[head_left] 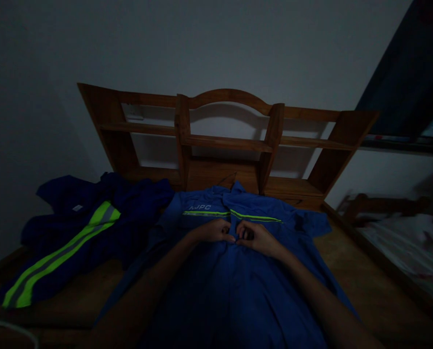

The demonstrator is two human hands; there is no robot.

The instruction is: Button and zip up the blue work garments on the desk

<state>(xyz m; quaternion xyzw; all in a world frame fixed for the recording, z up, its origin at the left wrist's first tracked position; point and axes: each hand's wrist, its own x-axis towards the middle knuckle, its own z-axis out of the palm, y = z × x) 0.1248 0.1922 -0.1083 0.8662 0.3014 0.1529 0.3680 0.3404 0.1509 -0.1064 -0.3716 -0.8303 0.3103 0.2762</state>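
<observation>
A blue work shirt (216,286) with a yellow-green reflective stripe across the chest lies spread flat in front of me, collar toward the wooden headboard. My left hand (216,230) and my right hand (255,237) meet at the middle of its front, just below the stripe. Both hands are closed in a pinch on the shirt's front edges, fingertips almost touching. What exactly sits between the fingers is too dark to make out.
A darker blue garment (74,232) with a wide yellow and grey stripe lies crumpled to the left. A wooden headboard with shelves (223,143) stands behind, against a pale wall. Bare wooden boards (376,291) show at right, beyond them a second bed (408,242).
</observation>
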